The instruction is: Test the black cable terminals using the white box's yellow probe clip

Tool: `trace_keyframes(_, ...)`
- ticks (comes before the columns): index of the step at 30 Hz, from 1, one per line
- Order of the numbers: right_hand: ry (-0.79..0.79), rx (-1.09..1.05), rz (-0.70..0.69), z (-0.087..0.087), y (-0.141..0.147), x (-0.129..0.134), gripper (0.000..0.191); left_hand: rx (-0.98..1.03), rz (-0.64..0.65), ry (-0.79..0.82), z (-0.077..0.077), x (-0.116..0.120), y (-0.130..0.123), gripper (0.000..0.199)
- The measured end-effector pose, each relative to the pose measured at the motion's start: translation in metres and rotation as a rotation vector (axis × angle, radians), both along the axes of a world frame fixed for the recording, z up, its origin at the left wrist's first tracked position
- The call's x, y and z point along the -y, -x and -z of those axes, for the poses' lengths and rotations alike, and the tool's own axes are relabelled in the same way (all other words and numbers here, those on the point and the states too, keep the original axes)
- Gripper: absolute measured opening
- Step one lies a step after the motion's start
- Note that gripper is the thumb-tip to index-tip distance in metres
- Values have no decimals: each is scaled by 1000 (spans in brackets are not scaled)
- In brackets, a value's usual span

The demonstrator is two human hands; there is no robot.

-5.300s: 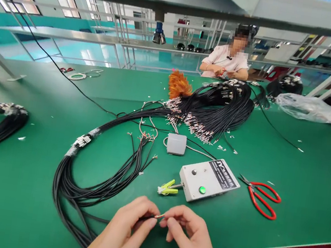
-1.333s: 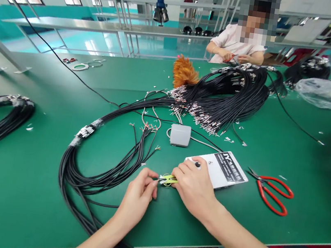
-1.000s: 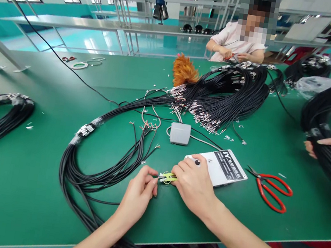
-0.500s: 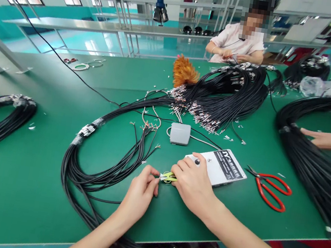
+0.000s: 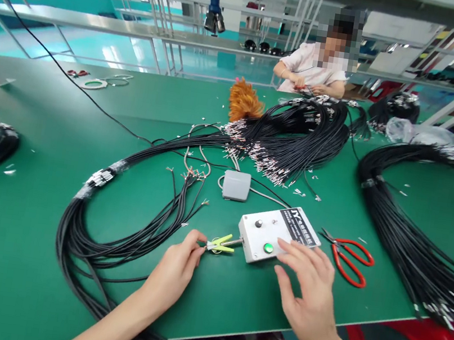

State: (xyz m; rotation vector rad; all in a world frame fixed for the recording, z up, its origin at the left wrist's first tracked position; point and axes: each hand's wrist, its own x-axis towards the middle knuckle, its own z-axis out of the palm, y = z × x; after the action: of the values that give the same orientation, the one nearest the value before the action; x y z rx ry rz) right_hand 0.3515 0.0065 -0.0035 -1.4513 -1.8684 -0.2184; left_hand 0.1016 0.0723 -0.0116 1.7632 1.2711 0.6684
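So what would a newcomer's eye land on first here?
Probably the big tangle of black cables with pale stripped ends, at the table's far middle beside a fluffy orange bundle. Next, the white control box with its lit-looking green button, between the left hand at the yellow-green clip and the open right hand. Red-handled scissors lie just right of it.

Control box (image 5: pixel 261 239) on the table (image 5: pixel 214 313)
Scissors (image 5: pixel 337 243) lie to its right, clip (image 5: pixel 221 243) left — case (image 5: pixel 236 186) behind, cable pile (image 5: pixel 319 135) beyond.
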Motion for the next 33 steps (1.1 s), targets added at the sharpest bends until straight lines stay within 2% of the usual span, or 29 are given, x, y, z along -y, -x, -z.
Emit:
trace_keyframes(4, 4, -7, -22, 8, 9, 7, 11, -54, 21, -16, 1, -1, 2, 13)
trace_keyframes(11, -88, -3, 41, 16, 11, -2, 9, -108, 6, -36, 0, 3, 15, 15)
trace_keyframes(17, -110, -18, -62, 20, 12, 10, 18, 15, -49, -47, -1, 5, 25, 18)
trace_keyframes(19, -104, -17, -141, 24, 16, 17, 21, 72, -124, -95, -4, -6, 26, 19)
trace_keyframes(22, -71, -16, -244, 33, 23, 25, 24, 104, -287, -206, -11, -42, 35, 22)
trace_keyframes(25, -51, -24, -252, 43, 27, 25, 24, 124, -446, -310, -15, -89, 46, 24)
trace_keyframes(27, -41, -31, -241, 46, 28, 23, 23, 153, -489, -316, -14, -112, 50, 22)
trace_keyframes(30, -41, -29, -245, 46, 27, 19, 20, 217, -427, -235, -12, -118, 48, 19)
trace_keyframes(33, -54, -14, -256, 44, 27, 17, 18, 291, -313, -133, -16, -96, 42, 24)
